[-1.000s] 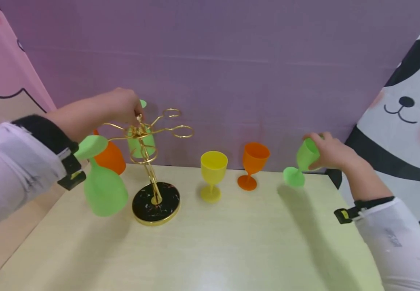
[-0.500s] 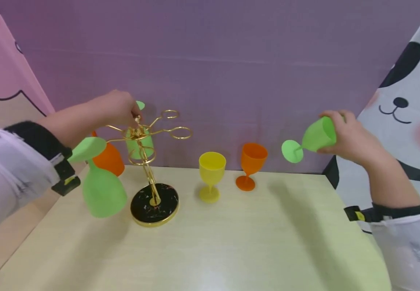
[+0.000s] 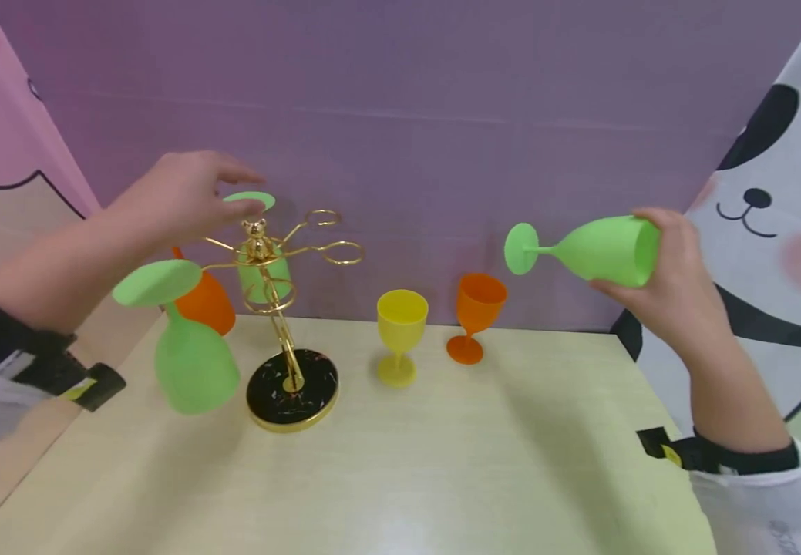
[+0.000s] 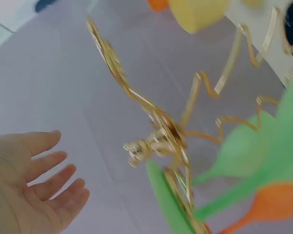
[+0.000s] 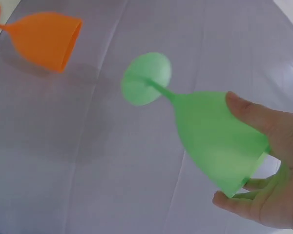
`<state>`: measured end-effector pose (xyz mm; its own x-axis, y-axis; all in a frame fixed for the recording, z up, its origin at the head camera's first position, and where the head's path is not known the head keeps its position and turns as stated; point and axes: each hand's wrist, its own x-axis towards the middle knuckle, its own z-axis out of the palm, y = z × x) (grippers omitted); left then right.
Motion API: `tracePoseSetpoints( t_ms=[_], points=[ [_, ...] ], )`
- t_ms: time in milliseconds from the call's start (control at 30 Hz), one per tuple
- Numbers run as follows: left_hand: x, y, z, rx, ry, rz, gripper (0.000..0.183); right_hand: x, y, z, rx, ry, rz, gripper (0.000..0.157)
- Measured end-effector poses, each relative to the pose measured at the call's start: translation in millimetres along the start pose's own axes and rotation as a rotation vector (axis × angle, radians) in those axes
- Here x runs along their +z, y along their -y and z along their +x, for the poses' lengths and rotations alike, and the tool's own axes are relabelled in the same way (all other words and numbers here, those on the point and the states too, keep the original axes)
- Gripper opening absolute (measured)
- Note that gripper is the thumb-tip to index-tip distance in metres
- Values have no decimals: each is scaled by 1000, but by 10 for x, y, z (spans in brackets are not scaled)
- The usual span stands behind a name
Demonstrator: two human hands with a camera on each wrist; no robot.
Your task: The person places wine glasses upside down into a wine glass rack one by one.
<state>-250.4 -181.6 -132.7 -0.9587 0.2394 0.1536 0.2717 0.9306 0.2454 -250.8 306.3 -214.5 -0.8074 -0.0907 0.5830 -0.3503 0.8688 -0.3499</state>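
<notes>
Above the table at the right, my right hand (image 3: 681, 285) grips a green goblet (image 3: 608, 248) round its bowl near the rim. The goblet lies almost level, its foot pointing left. My left hand (image 3: 188, 189) hovers over a gold goblet rack (image 3: 281, 324), fingers loosely extended and holding nothing. In the left wrist view that hand (image 4: 39, 180) is apart from the gold bear-shaped knob (image 4: 141, 148) on the rack's top. Two green goblets, the nearer one (image 3: 195, 366) and one behind the pole (image 3: 264, 277), plus an orange goblet (image 3: 209, 304), hang upside down from the rack.
A yellow goblet (image 3: 402, 331) and an orange goblet (image 3: 479, 308) stand upright on the pale table (image 3: 428, 462) right of the rack. The rack's round black base (image 3: 292, 389) rests at the left. A purple cloth (image 3: 400, 139) hangs behind the table.
My left hand has let go of the rack's top knob and drawn up and left. My right hand has lifted the green goblet off the table and tipped it onto its side.
</notes>
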Motion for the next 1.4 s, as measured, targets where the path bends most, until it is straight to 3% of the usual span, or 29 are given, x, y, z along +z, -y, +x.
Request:
tracePoseSetpoints(
  t_ms=[167,333,500,600,667,800,933,1100,1167,1233,1400],
  points=[
    [50,-187,-241,61,-178,-129,60,60,80,-98,114,-54,170,95],
    [288,-431,-505,193,-329,-252,63,188,133,-183,196,-95,365,94],
    [591,-605,-638,304,-426,-397,63,378,221,-301,248,-139,657,87],
    [786,-659,-683,324,-442,-497,67,497,295,-384,280,-144,888,83],
    [932,-685,-716,316,-430,-560,71,570,349,-453,317,-118,985,78],
    [1253,-753,-757,305,-372,-711,79,712,448,-593,356,-29,1238,61],
    [1581,-840,-754,329,-321,-895,84,830,498,-701,308,116,1496,47],
    [1924,-933,-733,335,-237,-1058,86,954,541,-821,163,441,1695,47],
    [2009,-962,-725,330,-216,-1107,86,1012,567,-879,154,554,1767,46],
    [2083,-985,-713,333,-209,-1137,87,1083,603,-941,180,641,1817,47],
    [2254,-1039,-703,342,-196,-1127,93,1252,705,-1129,325,763,1949,46]
  ],
)
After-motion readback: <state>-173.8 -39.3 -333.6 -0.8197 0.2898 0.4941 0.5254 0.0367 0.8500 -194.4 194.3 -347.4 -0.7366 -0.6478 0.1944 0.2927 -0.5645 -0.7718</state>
